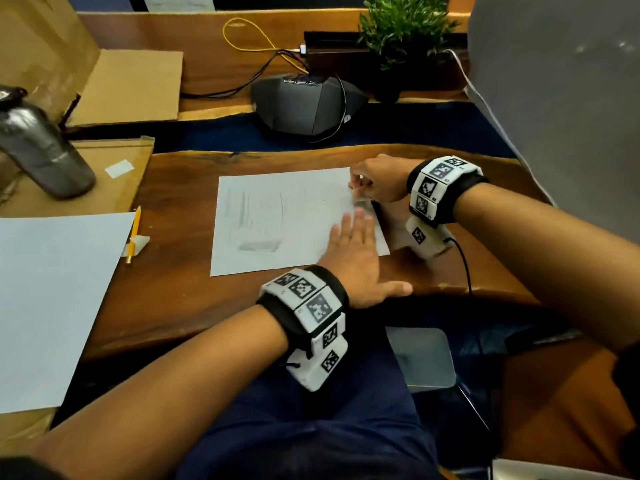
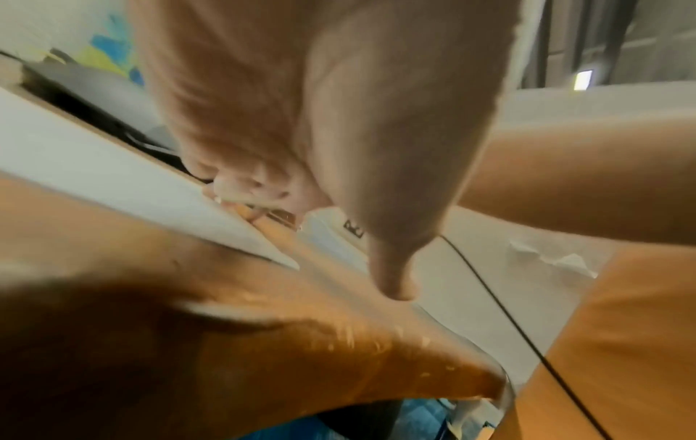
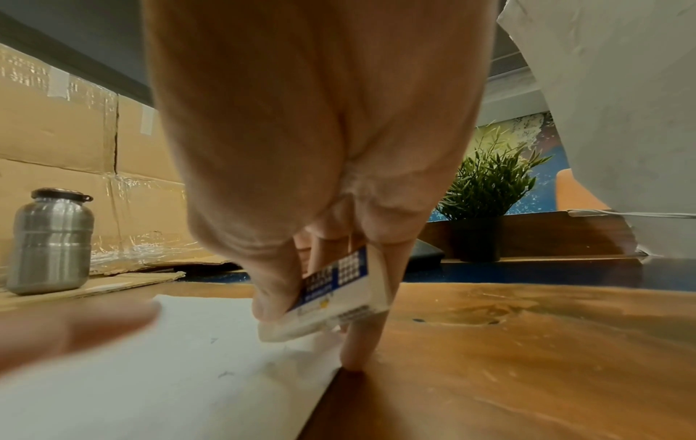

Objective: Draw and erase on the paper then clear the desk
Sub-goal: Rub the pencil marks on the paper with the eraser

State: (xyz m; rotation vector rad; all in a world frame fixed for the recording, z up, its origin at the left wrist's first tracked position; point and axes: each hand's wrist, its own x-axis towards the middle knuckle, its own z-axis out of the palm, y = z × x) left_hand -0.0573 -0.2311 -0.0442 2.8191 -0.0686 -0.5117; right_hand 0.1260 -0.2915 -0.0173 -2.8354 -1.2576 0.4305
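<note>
Gripping eraser (paper-edge), right hand

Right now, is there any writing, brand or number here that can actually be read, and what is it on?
None reads clearly.
Eraser pinched in the right hand: blue and white sleeve with print, too blurred to read.
Wrist bands: black-and-white square code patterns, no letters.
Cardboard boxes: faint print, unreadable.
Paper under the left hand: only smudged pencil shading.
Grey desk device: tiny marks, illegible.
</note>
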